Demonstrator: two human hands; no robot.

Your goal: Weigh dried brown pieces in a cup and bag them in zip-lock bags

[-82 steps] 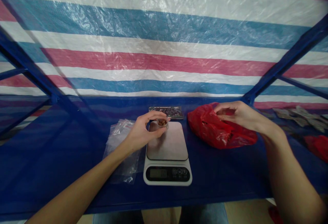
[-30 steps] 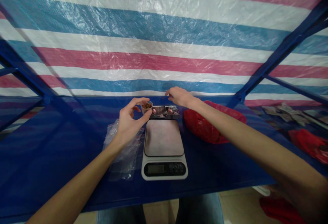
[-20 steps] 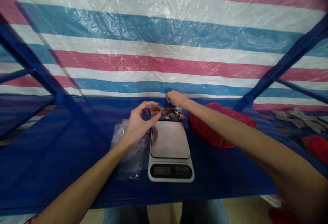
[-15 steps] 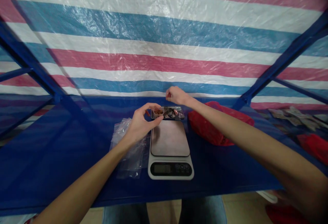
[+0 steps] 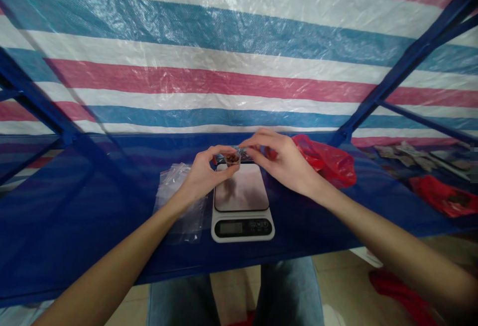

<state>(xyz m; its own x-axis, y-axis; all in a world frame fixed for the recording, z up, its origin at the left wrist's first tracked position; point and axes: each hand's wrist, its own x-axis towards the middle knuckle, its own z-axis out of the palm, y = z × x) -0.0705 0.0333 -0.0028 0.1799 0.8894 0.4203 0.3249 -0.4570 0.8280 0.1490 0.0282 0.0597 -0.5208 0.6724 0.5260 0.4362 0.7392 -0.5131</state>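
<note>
Blue shelf (image 5: 93, 206) carries a scale (image 5: 242, 201) before striped tarpaulin (image 5: 224, 57).

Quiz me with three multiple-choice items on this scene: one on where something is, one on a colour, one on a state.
1. Where is the small cup of brown bits?
A. on the floor
B. pinched in the left hand, above the scale's far edge
C. inside the red bag

2. What colour is the crumpled bag behind the right hand?
A. red
B. green
C. yellow

3. What lies on the scale platform?
A. a phone
B. a heap of clear bags
C. nothing

Answers: 1 B, the left fingers grip the cup there. 2 A, it is plainly red. 3 C, the platform shows bare.
</note>
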